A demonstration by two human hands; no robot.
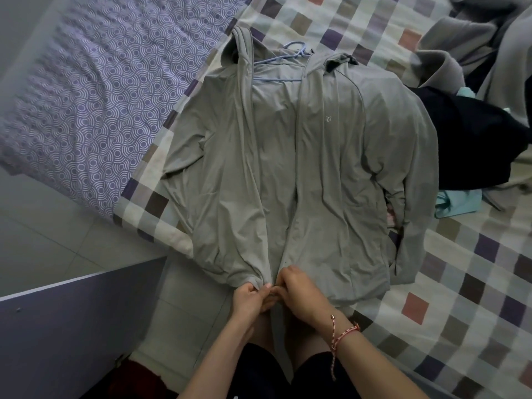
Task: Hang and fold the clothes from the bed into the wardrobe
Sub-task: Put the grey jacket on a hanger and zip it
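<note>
The left hand (250, 297) and right hand (302, 292) meet, fingers touching, at the bottom hem of the jacket (331, 174). The left pinches one front edge and the right curls on the other, with a bracelet (347, 334) on its wrist. The jacket lies flat, front unfastened, on the checked blanket (460, 283) at the bed's edge, a blue hanger (296, 51) in its collar. A black garment (475, 139), a teal garment (457, 201) and grey cloth (460, 47) lie to its right.

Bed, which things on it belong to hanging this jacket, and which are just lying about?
In the job: jacket, hanger, left hand, right hand.
Lying about for now: black garment, teal cloth, grey blanket.
</note>
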